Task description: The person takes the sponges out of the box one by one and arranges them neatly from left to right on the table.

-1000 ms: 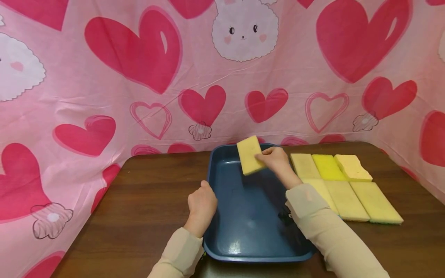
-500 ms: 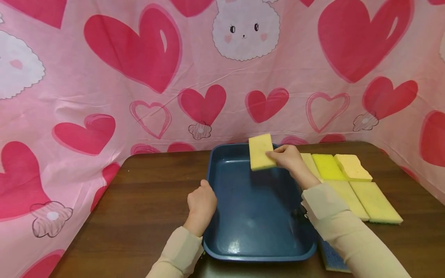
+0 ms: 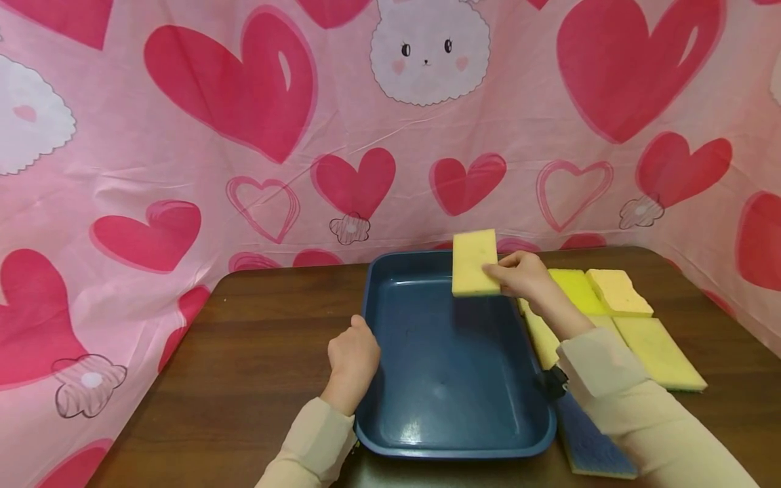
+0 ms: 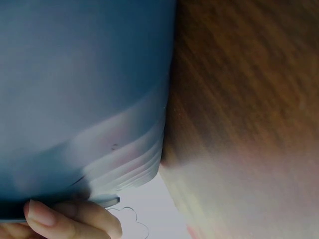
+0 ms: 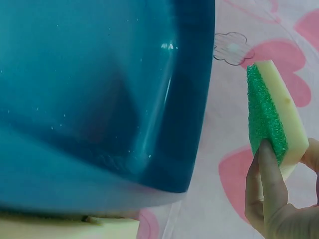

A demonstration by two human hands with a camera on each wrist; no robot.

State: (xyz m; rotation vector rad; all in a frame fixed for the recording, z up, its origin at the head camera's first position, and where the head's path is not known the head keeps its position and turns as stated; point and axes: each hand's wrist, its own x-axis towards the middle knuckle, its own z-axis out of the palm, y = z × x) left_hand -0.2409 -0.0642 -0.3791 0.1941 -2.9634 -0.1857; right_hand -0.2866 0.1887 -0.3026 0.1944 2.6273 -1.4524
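A yellow sponge (image 3: 472, 263) is pinched in my right hand (image 3: 526, 278), raised above the far right corner of a dark blue tray (image 3: 442, 379). In the right wrist view the sponge (image 5: 276, 112) shows a green scouring side, with fingers (image 5: 271, 174) pressed against it and the thumb partly hidden on the pale side. My left hand (image 3: 354, 356) grips the tray's left rim. The left wrist view shows its fingers (image 4: 75, 221) curled at the rim, beside the tray's outer wall (image 4: 99, 99).
Several yellow sponges (image 3: 659, 352) lie in rows on the brown table (image 3: 274, 379) right of the tray, partly covered by my right arm. A sponge with its blue side up (image 3: 592, 437) lies near the tray's front right corner. A pink heart-print cloth (image 3: 366, 122) hangs behind.
My right hand has carried the yellow sponge right and slightly up, turning it more upright, toward the tray's far right corner. The blue-sided sponge has come into view. My left hand stays put.
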